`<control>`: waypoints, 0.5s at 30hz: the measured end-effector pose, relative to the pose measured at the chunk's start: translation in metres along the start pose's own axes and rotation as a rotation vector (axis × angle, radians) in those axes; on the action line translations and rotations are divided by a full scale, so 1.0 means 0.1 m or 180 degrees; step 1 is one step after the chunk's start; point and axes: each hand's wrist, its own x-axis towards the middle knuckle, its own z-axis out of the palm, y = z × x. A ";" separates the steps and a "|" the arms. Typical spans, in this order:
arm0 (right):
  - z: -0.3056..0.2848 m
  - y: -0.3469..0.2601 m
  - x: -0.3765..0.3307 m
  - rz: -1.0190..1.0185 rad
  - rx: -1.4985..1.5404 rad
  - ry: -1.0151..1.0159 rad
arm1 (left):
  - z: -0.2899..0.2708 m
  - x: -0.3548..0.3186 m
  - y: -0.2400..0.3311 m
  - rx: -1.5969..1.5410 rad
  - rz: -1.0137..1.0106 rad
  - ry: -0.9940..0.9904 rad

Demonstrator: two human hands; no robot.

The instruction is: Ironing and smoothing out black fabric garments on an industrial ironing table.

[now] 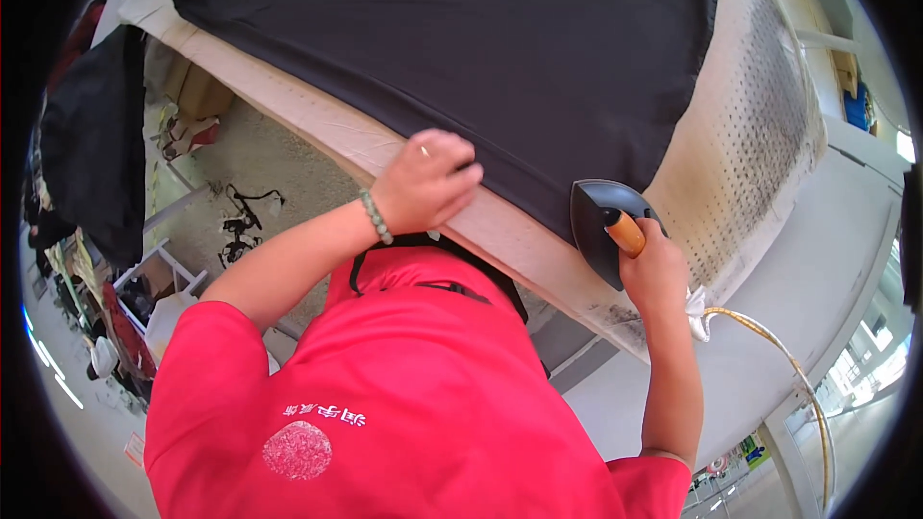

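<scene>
A large black cloth [461, 48] lies spread over the padded ironing table [745, 125], with its near edge running diagonally along the table's front. My right hand [657, 274] grips the orange-brown handle of a dark iron [596, 245], which rests at the cloth's near right corner. Closer to the middle, my left hand [430, 180] is closed, fingers curled toward the thumb, over the cloth's near edge. A small dark patch shows between its fingers; whether that is cloth is unclear. A ring and a beaded bracelet [376, 217] are on that hand and wrist.
A yellow-and-white cord [788, 356] trails from near the iron down the right side. Black fabric [96, 144] hangs at the left, above a white rack [159, 279] with items in it. Dark tangled straps [240, 226] lie on the floor below the table.
</scene>
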 end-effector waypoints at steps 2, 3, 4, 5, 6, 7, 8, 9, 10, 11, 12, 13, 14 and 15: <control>-0.01 -0.21 0.11 -0.0224 -0.0101 0.0017 | -0.03 -0.22 -0.08 -0.0089 0.0399 -0.0329; -0.02 -0.32 0.17 -0.0403 -0.0214 0.0027 | -0.09 -0.20 -0.13 -0.0159 0.0226 -0.0400; -0.02 -0.43 0.22 -0.0421 -0.0227 0.0040 | -0.20 -0.10 -0.14 0.0133 0.0026 -0.0071; -0.02 -0.56 0.28 -0.0603 -0.0270 0.0097 | -0.31 -0.02 -0.18 0.0423 -0.0176 0.0261; -0.02 -0.71 0.33 -0.0819 -0.0320 0.0143 | -0.33 -0.11 -0.26 0.0417 -0.0191 0.0251; -0.06 -0.89 0.38 -0.0821 -0.0360 0.0059 | -0.33 -0.18 -0.34 0.0204 -0.0048 -0.0029; -0.08 -1.04 0.41 -0.0871 -0.0388 0.0061 | -0.34 -0.26 -0.41 -0.0014 0.0096 -0.0306; -0.10 -1.20 0.47 -0.0912 -0.0385 0.0079 | -0.45 -0.18 -0.45 0.0073 0.0046 -0.0250; -0.12 -1.35 0.52 -0.0948 -0.0383 0.0097 | -0.55 -0.15 -0.54 0.0184 -0.0035 0.0008; -0.11 -1.50 0.55 -0.1019 -0.0455 0.0139 | -0.64 -0.14 -0.65 0.0290 -0.0112 0.0264; -0.13 -1.68 0.59 -0.1044 -0.0472 0.0074 | -0.70 -0.21 -0.76 0.0211 -0.0005 0.0012; -0.16 -1.88 0.64 -0.1062 -0.0490 0.0008 | -0.75 -0.28 -0.85 0.0075 0.0011 -0.0101; -0.20 -2.08 0.67 -0.0831 -0.0380 -0.0248 | -0.81 -0.35 -0.94 -0.0066 0.0031 -0.0214; -0.21 -2.27 0.71 -0.0829 -0.0405 -0.0243 | -0.96 -0.29 -1.03 0.0226 0.0120 0.0310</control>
